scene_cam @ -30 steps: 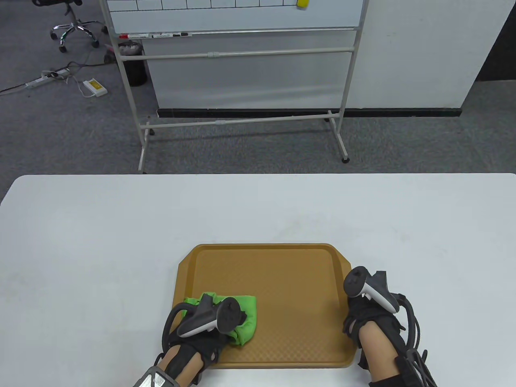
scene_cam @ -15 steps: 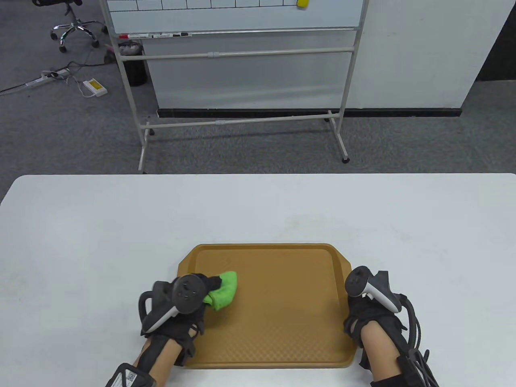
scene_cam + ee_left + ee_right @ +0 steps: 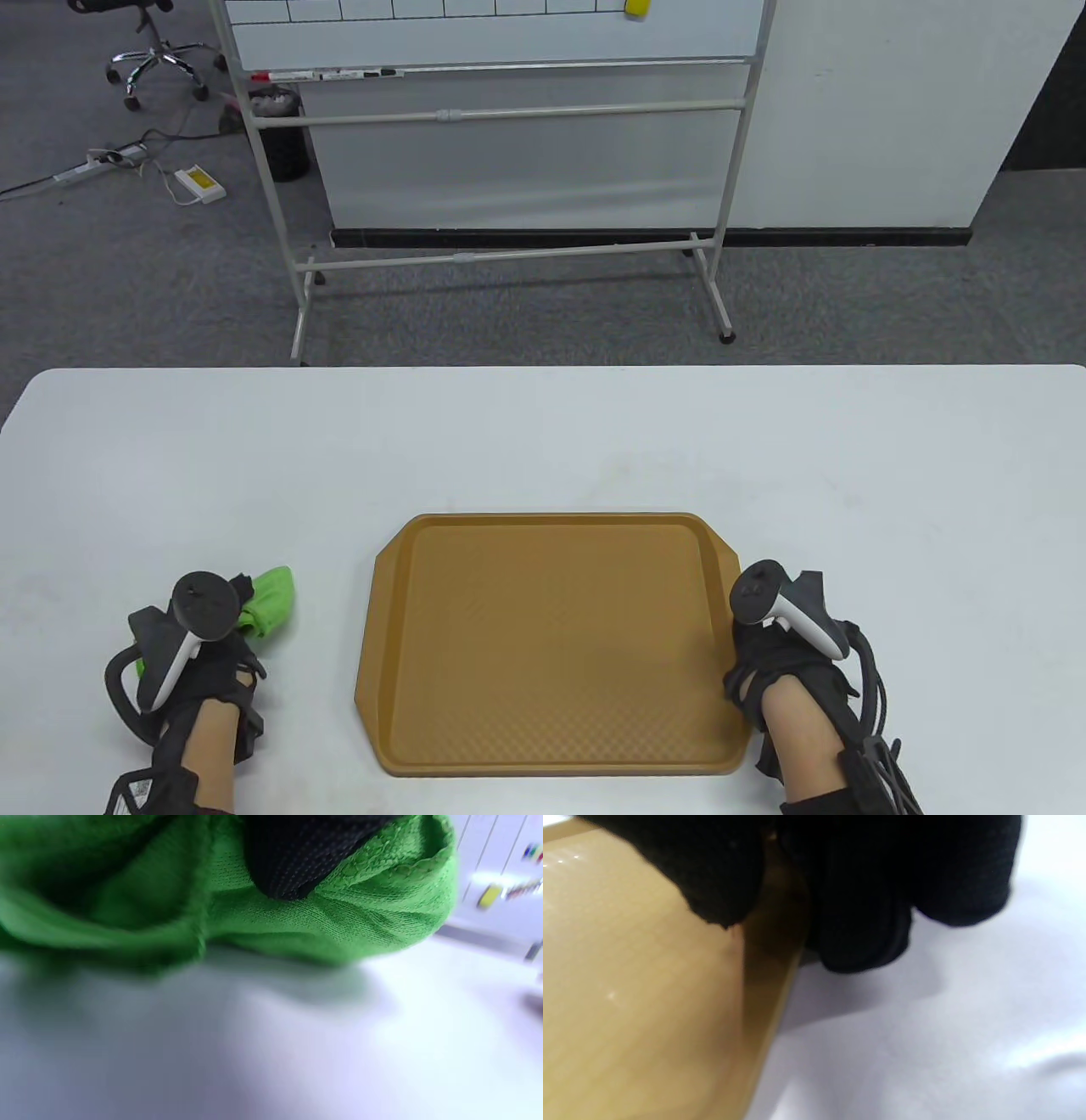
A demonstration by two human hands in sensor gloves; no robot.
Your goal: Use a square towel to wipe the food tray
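the left hand (image 3: 199,671) held the bunched green towel (image 3: 270,599) near the desk's front-left corner, off the food tray (image 3: 551,645) whose right rim the right hand (image 3: 776,671) gripped; setting the towel down gently would finish well.

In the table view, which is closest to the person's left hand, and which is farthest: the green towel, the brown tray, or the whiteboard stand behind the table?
From the left hand:
1. Green towel, gripped in that hand, on the table left of the tray.
2. Brown tray, to the hand's right, not touching it.
3. Whiteboard stand, on the floor beyond the table's far edge.
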